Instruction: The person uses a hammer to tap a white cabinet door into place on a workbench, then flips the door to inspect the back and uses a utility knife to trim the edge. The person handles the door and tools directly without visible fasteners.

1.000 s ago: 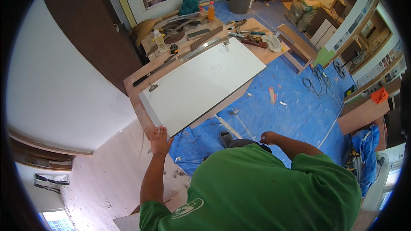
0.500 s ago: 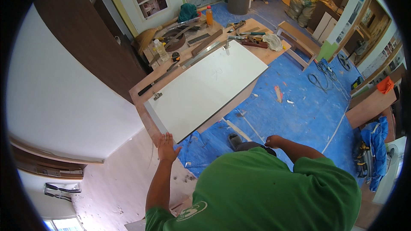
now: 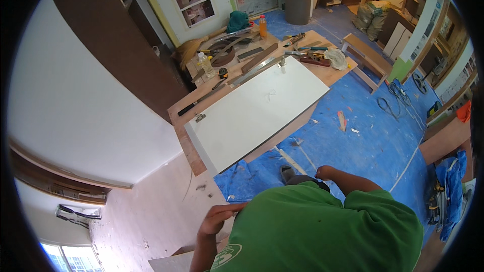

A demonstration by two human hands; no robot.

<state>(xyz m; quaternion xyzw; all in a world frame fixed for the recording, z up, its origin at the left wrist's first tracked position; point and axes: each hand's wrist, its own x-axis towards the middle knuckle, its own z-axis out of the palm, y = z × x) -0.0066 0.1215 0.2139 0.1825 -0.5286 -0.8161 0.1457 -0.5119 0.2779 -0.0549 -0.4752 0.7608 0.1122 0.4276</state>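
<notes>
Farthest left on the worktop (image 3: 184, 136) you have one long tool with a black handle (image 3: 185, 109), lying behind the white panel (image 3: 257, 116). Next comes the left of two metal hinges (image 3: 200, 117), near the panel's left end; the other is at its far edge, towards the right end. One clear bottle (image 3: 206, 66) stands behind.

Your left hand (image 3: 218, 220) is bent in at the left side of your green shirt (image 3: 322, 226), off the panel, its fingers roughly straight; you may have a bit of cloth in them, but I cannot tell. Beyond sits one tape measure (image 3: 223, 73).

The panel, just one, lies flat and slantwise on the worktop in front of you. With neither hand on it, this looks like a pause between two handlings; any further work on it would call for you to reach forward and steady its near edge.

Further right, one orange bottle (image 3: 262, 27) makes two bottles in all. Your right hand (image 3: 325, 173) hangs curled by your body, clear of the panel; whether it grips anything I cannot tell. Last, one low wooden bench (image 3: 370, 56) stands beyond the worktop.
</notes>
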